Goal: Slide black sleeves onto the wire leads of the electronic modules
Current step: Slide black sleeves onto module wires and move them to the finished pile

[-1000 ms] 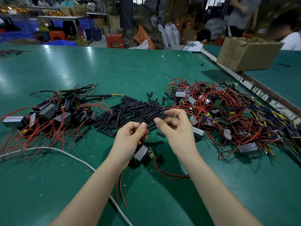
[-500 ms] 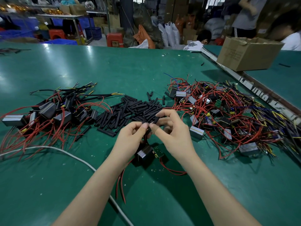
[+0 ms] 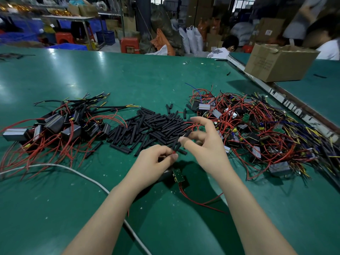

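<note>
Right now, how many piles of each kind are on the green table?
Module piles with wires: 2, the left pile and the right pile
Black sleeve piles: 1
Total: 3

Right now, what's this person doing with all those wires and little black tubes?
They are fitting black sleeves onto wire leads. The left hand pinches a red lead, while the right hand holds a black sleeve at the lead's tip. The module being worked on lies on the green table below the hands. A pile of loose sleeves sits just beyond, with sleeved modules to the left and a tangle of unsleeved ones to the right.
</note>
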